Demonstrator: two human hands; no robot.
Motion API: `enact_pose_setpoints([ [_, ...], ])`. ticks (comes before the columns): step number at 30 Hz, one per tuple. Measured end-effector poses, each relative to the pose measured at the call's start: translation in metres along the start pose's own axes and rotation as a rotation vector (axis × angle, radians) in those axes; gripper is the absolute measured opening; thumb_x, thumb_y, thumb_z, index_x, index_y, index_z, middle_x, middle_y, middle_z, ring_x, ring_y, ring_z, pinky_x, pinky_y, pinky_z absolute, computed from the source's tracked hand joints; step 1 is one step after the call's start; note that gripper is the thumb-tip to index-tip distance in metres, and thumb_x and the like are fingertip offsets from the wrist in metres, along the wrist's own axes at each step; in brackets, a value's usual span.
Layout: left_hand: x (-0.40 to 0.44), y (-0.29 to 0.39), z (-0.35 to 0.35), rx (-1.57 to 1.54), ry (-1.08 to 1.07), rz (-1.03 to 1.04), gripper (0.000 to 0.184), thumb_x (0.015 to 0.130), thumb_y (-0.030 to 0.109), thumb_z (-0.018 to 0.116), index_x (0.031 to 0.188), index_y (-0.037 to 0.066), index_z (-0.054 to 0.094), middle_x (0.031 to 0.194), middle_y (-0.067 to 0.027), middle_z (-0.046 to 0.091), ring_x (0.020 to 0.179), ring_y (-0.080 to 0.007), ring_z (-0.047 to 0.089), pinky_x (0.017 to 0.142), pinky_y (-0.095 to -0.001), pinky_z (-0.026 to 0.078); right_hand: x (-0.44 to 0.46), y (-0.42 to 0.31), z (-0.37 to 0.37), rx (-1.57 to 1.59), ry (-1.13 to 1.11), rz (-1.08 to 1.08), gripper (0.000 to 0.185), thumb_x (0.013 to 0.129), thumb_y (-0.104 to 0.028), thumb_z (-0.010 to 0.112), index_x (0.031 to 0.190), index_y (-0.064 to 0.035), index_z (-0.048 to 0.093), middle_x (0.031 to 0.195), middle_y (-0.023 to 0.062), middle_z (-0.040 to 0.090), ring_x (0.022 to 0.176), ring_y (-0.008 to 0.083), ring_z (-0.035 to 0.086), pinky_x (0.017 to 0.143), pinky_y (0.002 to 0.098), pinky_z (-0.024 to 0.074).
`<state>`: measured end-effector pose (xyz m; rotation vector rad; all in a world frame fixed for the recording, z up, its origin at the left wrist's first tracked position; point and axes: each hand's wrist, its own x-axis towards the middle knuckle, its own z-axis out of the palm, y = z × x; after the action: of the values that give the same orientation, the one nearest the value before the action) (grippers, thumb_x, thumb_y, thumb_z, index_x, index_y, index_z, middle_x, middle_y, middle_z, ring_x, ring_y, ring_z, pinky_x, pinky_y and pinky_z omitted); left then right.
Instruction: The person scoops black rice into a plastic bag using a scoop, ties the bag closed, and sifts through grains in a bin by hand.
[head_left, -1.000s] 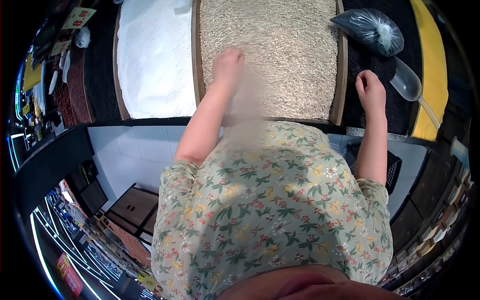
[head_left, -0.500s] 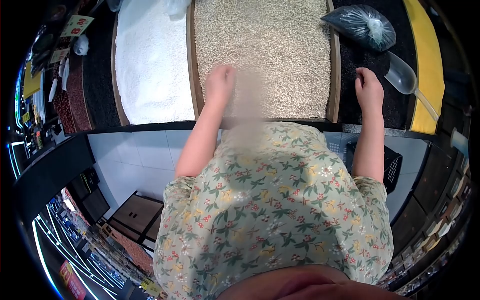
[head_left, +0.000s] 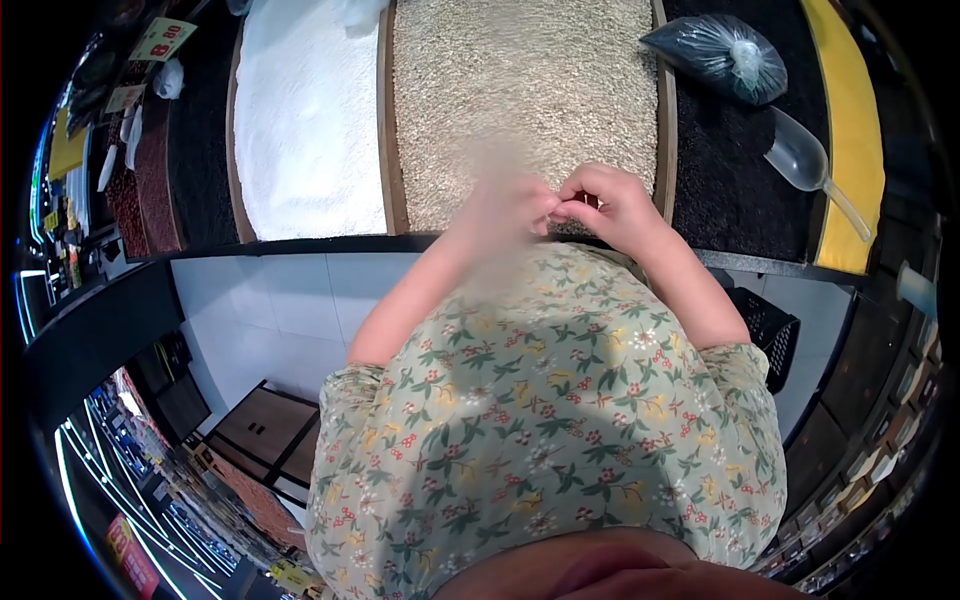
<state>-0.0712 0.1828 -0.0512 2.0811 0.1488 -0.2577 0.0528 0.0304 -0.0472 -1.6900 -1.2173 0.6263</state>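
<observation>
Over the front edge of the bin of pale beige grain [head_left: 560,110], my two hands meet fingertip to fingertip. My right hand [head_left: 618,208] is closed in a pinch, thumb against forefinger, leaving a small gap inside the curl. My left hand [head_left: 525,205] is closed too, its fingers touching those of the right; a blurred patch covers part of it. Anything held between the fingertips is too small or hidden to make out. A clear plastic scoop [head_left: 798,150] rests on the black grain [head_left: 740,200] to the right, away from both hands.
A tied plastic bag of dark grain [head_left: 718,58] lies behind the scoop. White grain [head_left: 310,130] fills the bin at left, with wooden dividers [head_left: 391,140] between bins. A yellow strip [head_left: 850,150] borders the right side. A black basket [head_left: 765,330] stands below the counter.
My right hand has moved left from over the black grain to the middle. My left hand has shifted right and slightly nearer, and the two now touch.
</observation>
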Motion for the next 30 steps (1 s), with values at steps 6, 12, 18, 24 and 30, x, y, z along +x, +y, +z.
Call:
enact_pose_setpoints([
  [6,-0.01,-0.003,-0.001,-0.605,0.048,-0.302,0.022,0.089,0.02,0.058,0.094,0.001,0.067,0.08,-0.0031,0.065,0.075,-0.0087,0.059,0.069,-0.0252,0.048,0.002,0.009,0.002,0.064,-0.07,0.08,0.01,0.075,-0.006,0.07,0.081,-0.0034,0.062,0.076,0.0076,0.061,0.068,0.0195,0.06,0.059,0.0287,0.047],
  [12,-0.007,0.002,-0.001,-0.688,0.025,-0.311,0.02,0.091,0.015,0.057,0.102,0.001,0.066,0.089,-0.0025,0.067,0.081,-0.0088,0.061,0.071,-0.0242,0.049,0.001,0.008,-0.003,-0.118,0.0,-0.011,0.007,0.076,-0.008,0.067,0.08,-0.0051,0.062,0.077,0.0095,0.06,0.071,0.0269,0.06,0.062,0.0341,0.0486],
  [18,-0.015,-0.05,0.008,-0.373,0.205,-0.145,0.027,0.091,0.015,0.056,0.113,0.0,0.061,0.101,-0.0075,0.066,0.093,-0.0124,0.062,0.083,-0.0259,0.048,-0.01,0.038,-0.034,-0.438,0.197,-0.031,0.007,0.078,-0.009,0.063,0.081,-0.0071,0.057,0.075,0.0087,0.059,0.07,0.0277,0.06,0.06,0.0363,0.048],
  [24,-0.015,-0.07,0.012,0.097,0.55,-0.194,0.031,0.084,0.014,0.063,0.114,0.006,0.061,0.116,-0.0109,0.06,0.108,-0.024,0.057,0.093,-0.0339,0.045,-0.051,0.085,-0.09,-0.878,0.31,0.358,0.018,0.086,-0.023,0.06,0.08,-0.0067,0.059,0.074,0.0097,0.061,0.068,0.0295,0.061,0.06,0.0404,0.0486],
  [30,0.028,-0.032,0.037,0.701,0.159,0.155,0.044,0.084,0.024,0.06,0.126,0.015,0.053,0.139,-0.009,0.04,0.132,-0.0296,0.033,0.105,-0.0521,0.028,-0.065,0.083,-0.068,-0.823,0.467,0.331,0.03,0.083,-0.023,0.063,0.109,-0.0076,0.06,0.108,0.0111,0.059,0.101,0.0307,0.055,0.084,0.0394,0.0469],
])
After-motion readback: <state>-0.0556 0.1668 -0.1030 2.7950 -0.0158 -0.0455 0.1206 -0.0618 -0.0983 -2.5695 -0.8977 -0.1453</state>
